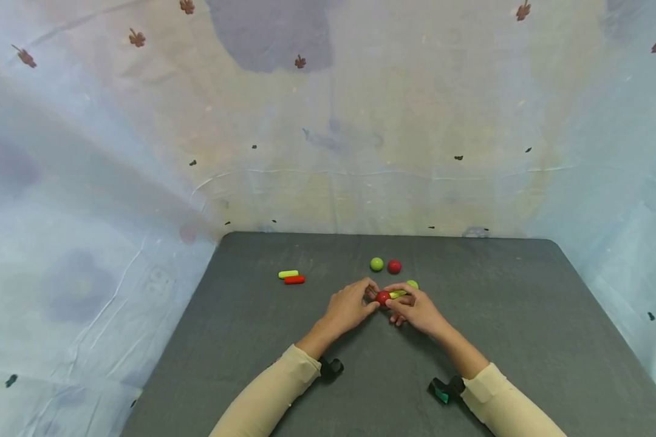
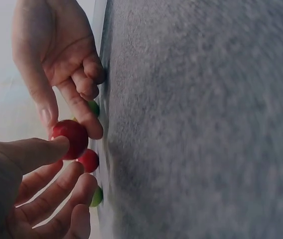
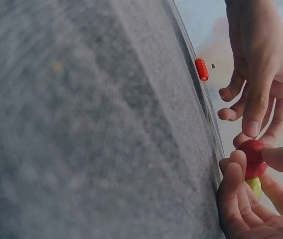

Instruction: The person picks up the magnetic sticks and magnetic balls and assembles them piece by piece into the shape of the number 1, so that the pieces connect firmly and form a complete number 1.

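Red ball point(image 1: 382, 298): lower centre, both left hand point(image 1: 348, 308) and right hand point(image 1: 418, 312) pinching it
Yellow stick point(image 1: 397, 294): seemingly already met that ball
Unused pieces: red stick point(image 1: 294, 280), lime stick point(image 1: 288, 274), centre-left, remained loose

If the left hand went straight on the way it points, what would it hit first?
The left hand would meet the red ball it pinches, then likely the right hand; depth is unclear.

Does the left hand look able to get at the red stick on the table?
Probably yes: nothing on the table stands between the left hand and the red stick, though that hand would likely first have to release the red ball it pinches.
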A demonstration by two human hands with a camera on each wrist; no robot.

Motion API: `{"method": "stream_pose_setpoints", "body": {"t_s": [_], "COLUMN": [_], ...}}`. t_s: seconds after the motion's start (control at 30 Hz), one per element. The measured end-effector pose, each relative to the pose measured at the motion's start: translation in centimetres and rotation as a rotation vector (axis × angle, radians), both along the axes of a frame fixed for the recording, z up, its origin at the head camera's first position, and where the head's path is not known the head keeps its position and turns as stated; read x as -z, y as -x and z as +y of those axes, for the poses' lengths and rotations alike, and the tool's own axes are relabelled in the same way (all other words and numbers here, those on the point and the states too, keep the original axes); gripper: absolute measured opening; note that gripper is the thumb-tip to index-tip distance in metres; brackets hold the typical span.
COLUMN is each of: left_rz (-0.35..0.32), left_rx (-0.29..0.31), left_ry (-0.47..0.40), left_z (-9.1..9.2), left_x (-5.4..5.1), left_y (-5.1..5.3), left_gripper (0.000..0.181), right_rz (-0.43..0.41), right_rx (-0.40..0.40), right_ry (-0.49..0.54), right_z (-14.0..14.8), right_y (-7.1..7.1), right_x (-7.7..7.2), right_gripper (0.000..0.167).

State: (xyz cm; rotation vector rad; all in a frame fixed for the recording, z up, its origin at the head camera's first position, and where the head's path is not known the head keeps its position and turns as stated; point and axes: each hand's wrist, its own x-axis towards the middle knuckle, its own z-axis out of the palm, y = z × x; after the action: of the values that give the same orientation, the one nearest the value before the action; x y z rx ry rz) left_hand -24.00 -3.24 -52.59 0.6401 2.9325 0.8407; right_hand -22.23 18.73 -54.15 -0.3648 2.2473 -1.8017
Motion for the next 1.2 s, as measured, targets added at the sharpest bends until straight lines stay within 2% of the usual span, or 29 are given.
{"method": "stream_pose_setpoints", "body": {"t_s": [0.37,0.67,0.8,1.07,1.2], "left_rz": [-0.002,0.002,0.021,0.102,0.11], "left_rx": [-0.008,-0.073,-0.102,-0.155,-0.187], "left_ry": [0.018,0.053,0.063,0.078,0.1], "left_z": [-2.6,-5.7,-7.1,-10.0,-11.2], "left_x": [0.0,0.1,-0.2,-0.5,-0.5], "left_y": [0.9,1.6,1.9,2.6,3.2], "left_gripper": [0.016,0.014,0.015,0.017,0.022], "right_rz": [-0.006,-0.023,-0.035,-0.041,-0.036], "right_rx": [0.03,0.055,0.069,0.08,0.074], "right_ry": [-0.003,-0.009,-0.008,-0.002,-0.014], "right_z": [0.0,-0.1,-0.1,-0.1,-0.1], "right_y": [0.1,0.0,-0.1,-0.1,-0.1], "right_x": [0.3,-0.1,-0.2,-0.2,-0.1], "right_gripper": [0.041,0.04,0.04,0.043,0.045]}}
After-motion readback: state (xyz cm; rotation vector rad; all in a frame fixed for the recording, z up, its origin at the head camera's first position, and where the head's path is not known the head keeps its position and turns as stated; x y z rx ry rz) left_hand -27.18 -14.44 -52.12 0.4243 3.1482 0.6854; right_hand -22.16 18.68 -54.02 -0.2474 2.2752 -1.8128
